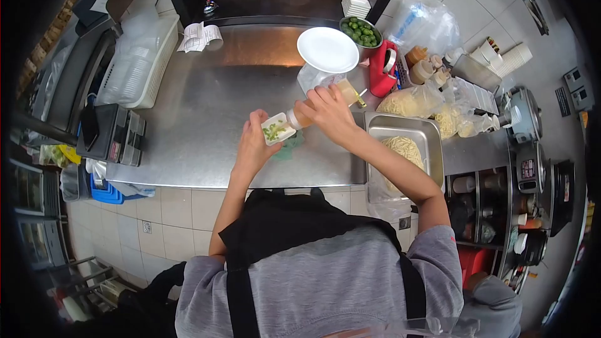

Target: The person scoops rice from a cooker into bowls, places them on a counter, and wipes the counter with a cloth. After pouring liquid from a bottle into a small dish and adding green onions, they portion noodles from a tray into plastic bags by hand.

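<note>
left hand (253, 144) grips a small dish (277, 130) while right hand (330, 112) clasps a tilted squeeze bottle (300, 117).

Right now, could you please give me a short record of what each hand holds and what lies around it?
left hand: fingers grip the small white dish with green pieces
right hand: holds the bottle, tipped toward the dish
surface: steel counter
right of hands: steel tray with noodles
beyond hands: white plate, bowl of green fruit
</note>
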A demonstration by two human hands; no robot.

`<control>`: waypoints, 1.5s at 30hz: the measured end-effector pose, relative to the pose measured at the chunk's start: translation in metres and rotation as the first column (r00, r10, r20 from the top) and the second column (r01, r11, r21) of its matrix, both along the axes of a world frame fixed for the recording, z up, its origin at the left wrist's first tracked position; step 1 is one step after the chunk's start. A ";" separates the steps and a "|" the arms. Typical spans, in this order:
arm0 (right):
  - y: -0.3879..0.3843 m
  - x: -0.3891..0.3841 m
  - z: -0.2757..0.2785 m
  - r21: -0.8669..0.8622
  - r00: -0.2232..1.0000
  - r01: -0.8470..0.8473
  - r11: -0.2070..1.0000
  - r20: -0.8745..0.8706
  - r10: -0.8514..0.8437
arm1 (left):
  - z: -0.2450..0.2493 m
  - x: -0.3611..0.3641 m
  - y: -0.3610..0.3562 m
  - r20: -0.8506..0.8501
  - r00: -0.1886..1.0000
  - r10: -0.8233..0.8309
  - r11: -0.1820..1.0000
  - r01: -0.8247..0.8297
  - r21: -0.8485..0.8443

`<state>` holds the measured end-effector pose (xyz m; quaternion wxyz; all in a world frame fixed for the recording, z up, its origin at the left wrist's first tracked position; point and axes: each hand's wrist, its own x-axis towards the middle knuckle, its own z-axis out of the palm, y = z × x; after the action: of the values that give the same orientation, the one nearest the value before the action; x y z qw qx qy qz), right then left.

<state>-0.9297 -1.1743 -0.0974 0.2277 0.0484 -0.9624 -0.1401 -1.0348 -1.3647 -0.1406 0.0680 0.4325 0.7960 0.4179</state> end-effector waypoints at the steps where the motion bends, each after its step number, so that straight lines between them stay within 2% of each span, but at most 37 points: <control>1: -0.001 -0.003 0.003 0.011 1.000 0.008 1.000 0.001 -0.008 | 0.000 -0.003 0.001 0.007 1.000 -0.008 1.000 0.008 0.000; 9: -0.004 -0.014 0.014 0.067 0.997 0.071 0.995 0.020 -0.072 | -0.006 -0.022 0.008 0.018 0.999 -0.033 0.999 0.033 0.021; 27: 0.010 -0.019 0.004 0.094 0.976 0.205 0.974 0.061 -0.211 | -0.012 -0.037 0.031 0.072 0.993 -0.097 0.994 0.094 0.053; 36: 0.012 -0.016 -0.009 -0.001 0.969 0.240 0.971 0.058 -0.240 | -0.019 -0.041 0.030 0.087 0.990 -0.110 0.993 0.105 0.059; 42: 0.014 -0.006 -0.030 -0.261 0.936 0.345 0.902 0.172 -0.308 | -0.019 -0.045 0.028 0.122 0.984 -0.126 0.992 0.123 0.037; 45: 0.015 0.000 -0.033 -0.591 0.905 0.420 0.688 0.322 -0.276 | -0.013 -0.047 0.026 0.161 0.979 -0.126 0.992 0.121 0.037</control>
<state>-0.9301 -1.1589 -0.1307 0.0974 -0.2035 -0.9599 0.1664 -1.0823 -1.3385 -0.1537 0.1526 0.4465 0.7537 0.4574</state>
